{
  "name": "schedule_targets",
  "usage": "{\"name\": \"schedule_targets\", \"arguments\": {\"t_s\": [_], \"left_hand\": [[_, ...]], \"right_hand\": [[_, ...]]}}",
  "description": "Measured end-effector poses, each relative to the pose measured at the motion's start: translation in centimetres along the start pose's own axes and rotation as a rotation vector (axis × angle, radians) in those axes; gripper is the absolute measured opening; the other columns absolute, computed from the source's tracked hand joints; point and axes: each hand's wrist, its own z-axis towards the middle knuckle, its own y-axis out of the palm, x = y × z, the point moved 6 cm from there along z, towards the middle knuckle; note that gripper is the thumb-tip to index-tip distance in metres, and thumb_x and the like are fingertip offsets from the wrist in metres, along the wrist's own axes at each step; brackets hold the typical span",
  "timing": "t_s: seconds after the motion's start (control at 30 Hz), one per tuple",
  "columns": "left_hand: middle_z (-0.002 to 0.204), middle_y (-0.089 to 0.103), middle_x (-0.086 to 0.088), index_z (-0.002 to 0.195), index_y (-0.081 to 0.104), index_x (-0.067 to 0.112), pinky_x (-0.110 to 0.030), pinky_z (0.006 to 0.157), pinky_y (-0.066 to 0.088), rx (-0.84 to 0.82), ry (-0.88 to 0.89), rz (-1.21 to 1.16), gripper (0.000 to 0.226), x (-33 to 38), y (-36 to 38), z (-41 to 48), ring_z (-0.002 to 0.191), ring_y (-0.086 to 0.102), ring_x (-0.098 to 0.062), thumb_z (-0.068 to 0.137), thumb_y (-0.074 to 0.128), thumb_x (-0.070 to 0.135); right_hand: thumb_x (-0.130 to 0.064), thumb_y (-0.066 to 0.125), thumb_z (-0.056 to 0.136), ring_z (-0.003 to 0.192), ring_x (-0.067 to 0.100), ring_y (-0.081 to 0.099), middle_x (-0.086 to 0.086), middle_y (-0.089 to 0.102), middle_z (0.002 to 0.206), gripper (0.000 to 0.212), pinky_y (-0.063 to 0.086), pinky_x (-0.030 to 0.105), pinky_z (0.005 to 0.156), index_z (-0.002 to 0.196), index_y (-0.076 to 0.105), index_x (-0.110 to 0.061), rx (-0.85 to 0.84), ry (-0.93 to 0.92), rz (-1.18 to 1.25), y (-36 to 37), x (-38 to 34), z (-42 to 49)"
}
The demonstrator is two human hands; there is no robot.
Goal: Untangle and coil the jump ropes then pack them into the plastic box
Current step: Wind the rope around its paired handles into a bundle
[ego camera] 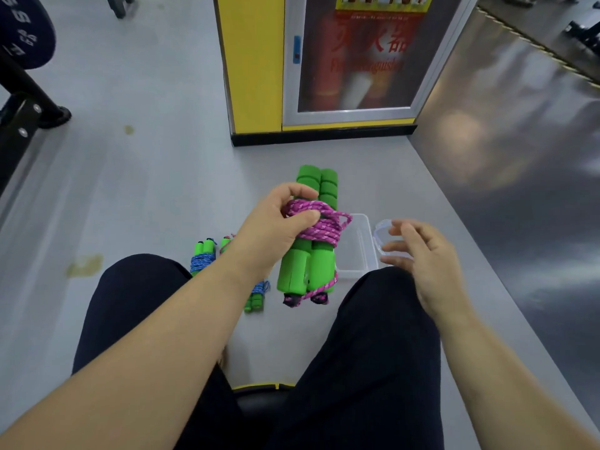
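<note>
One jump rope [306, 271] clasped in left grip [276, 230] | right grip [425, 261] relaxed

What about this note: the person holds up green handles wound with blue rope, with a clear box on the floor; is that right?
No: the rope round the held handles is pink, not blue, as the head view shows. The rest stands: the box is on the floor.

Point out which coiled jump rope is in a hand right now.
The pink-corded jump rope, gripped by the left hand; the blue-corded ones lie on the floor.
</note>
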Motion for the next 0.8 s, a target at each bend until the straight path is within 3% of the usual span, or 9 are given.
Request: {"name": "schedule_targets", "arguments": {"t_s": [0.13, 0.23, 0.33, 0.47, 0.53, 0.7, 0.8], "left_hand": [[0.082, 0.063, 0.0, 0.091, 0.059, 0.025, -0.029, 0.069, 0.057, -0.042, 0.004, 0.053, 0.024, -0.7, 1.4, -0.3, 0.069, 0.064, -0.013, 0.086, 0.062, 0.001], [0.084, 0.063, -0.004, 0.092, 0.059, 0.02, -0.029, 0.068, 0.057, -0.053, -0.039, -0.136, 0.026, -1.3, 1.4, -0.6, 0.07, 0.064, -0.016, 0.086, 0.058, -0.005], [0.08, 0.066, -0.004, 0.094, 0.061, 0.015, -0.028, 0.066, 0.058, -0.089, -0.116, -0.319, 0.027, -2.1, 1.3, -1.0, 0.068, 0.066, -0.016, 0.084, 0.055, -0.009], [0.08, 0.069, -0.007, 0.096, 0.063, 0.013, -0.029, 0.067, 0.059, -0.116, -0.206, -0.466, 0.027, -3.4, 1.6, -1.2, 0.066, 0.067, -0.017, 0.084, 0.052, -0.009], [0.082, 0.069, -0.006, 0.096, 0.063, 0.014, -0.029, 0.069, 0.059, -0.117, -0.198, -0.458, 0.028, -3.5, 1.7, -1.2, 0.068, 0.067, -0.016, 0.083, 0.053, -0.009], [0.08, 0.068, 0.0, 0.098, 0.063, 0.018, -0.025, 0.07, 0.057, -0.166, -0.118, -0.211, 0.03, -3.4, 1.7, -1.5, 0.072, 0.066, -0.012, 0.083, 0.058, -0.008], [0.089, 0.066, -0.007, 0.1, 0.062, 0.018, -0.026, 0.072, 0.057, -0.184, -0.109, -0.199, 0.031, -3.5, 2.0, -1.5, 0.075, 0.066, -0.015, 0.084, 0.057, -0.008]], "right_hand": [[-0.014, 0.061, 0.087, 0.068, 0.009, 0.064, 0.001, 0.066, 0.082, 0.012, 0.056, 0.023, 0.064, 0.089, 0.069, -0.023, -0.206, -0.078, 0.101, 3.9, -3.1, -0.4], [0.0, 0.065, 0.08, 0.059, 0.004, 0.061, 0.002, 0.066, 0.08, 0.013, 0.051, 0.015, 0.06, 0.082, 0.07, -0.012, -0.239, -0.109, 0.088, 5.0, -2.7, -0.7], [0.003, 0.067, 0.076, 0.054, 0.007, 0.057, -0.005, 0.064, 0.075, 0.017, 0.05, 0.017, 0.057, 0.078, 0.07, -0.014, -0.278, -0.161, 0.06, 4.6, -1.7, -0.5], [-0.012, 0.07, 0.078, 0.073, 0.005, 0.057, -0.004, 0.059, 0.084, 0.004, 0.048, 0.015, 0.068, 0.081, 0.073, -0.01, -0.28, -0.656, -0.389, 3.8, -3.5, -0.9], [-0.015, 0.069, 0.08, 0.079, 0.001, 0.054, -0.005, 0.059, 0.085, 0.009, 0.045, 0.011, 0.072, 0.082, 0.073, -0.007, -0.251, -0.787, -0.52, 3.5, -3.7, -1.1], [-0.025, 0.067, 0.079, 0.08, 0.0, 0.055, -0.011, 0.058, 0.099, 0.01, 0.043, 0.01, 0.071, 0.085, 0.067, -0.033, -0.282, -0.418, -0.347, 3.0, -2.4, -0.6], [-0.026, 0.067, 0.083, 0.067, -0.001, 0.046, -0.013, 0.044, 0.102, 0.025, 0.039, 0.008, 0.068, 0.103, 0.06, -0.04, -0.325, -0.382, -0.409, 4.6, -2.4, -0.8]]}}
